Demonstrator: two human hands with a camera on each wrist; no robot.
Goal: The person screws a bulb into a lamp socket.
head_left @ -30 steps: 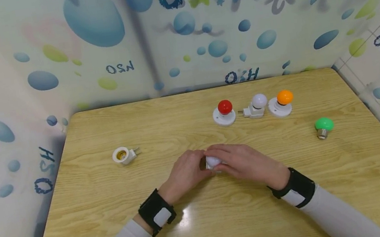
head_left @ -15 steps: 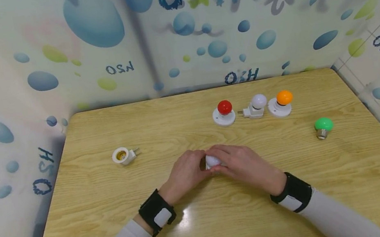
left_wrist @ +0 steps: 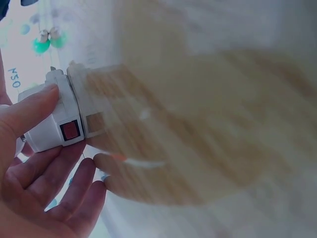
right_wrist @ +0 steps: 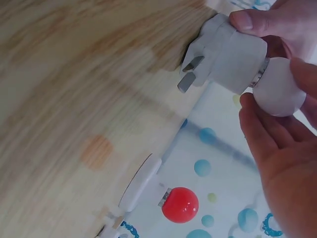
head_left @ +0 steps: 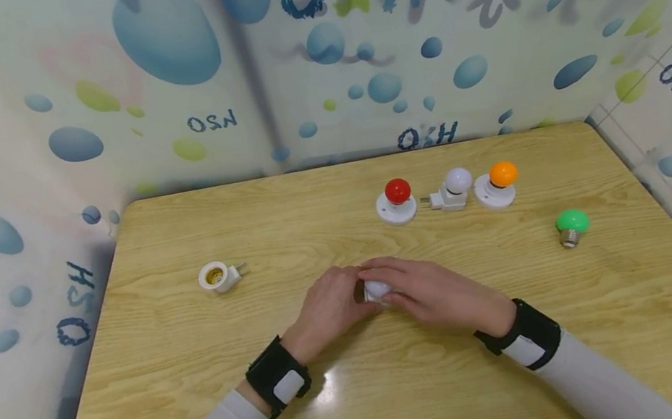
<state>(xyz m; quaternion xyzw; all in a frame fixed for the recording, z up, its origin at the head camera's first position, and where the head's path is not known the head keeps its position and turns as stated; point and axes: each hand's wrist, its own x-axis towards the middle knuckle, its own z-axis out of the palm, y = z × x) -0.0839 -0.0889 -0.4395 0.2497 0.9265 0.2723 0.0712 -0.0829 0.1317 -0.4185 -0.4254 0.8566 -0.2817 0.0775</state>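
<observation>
At the middle of the table, my left hand (head_left: pixel 334 305) grips a white plug-in lamp socket (left_wrist: pixel 49 119), thumb on one side and fingers on the other. A red switch (left_wrist: pixel 70 130) shows on its side in the left wrist view. Two flat metal prongs (right_wrist: pixel 187 82) stick out from it in the right wrist view. My right hand (head_left: pixel 438 292) holds a white light bulb (right_wrist: pixel 277 91) between thumb and fingers. The bulb sits in the socket's mouth, with a thin band of its metal base showing between them.
Along the back stand a red bulb (head_left: pixel 397 191) and an orange bulb (head_left: pixel 503 174) on round white bases, with a white bulb (head_left: pixel 458 180) in a plug-in socket between them. A green bulb (head_left: pixel 572 222) lies right. Another plug-in socket (head_left: pixel 219 276), without a bulb, lies left.
My right wrist shifts slightly left, then back right, while its fingers change position around the white bulb. My left hand and the socket stay nearly still.
</observation>
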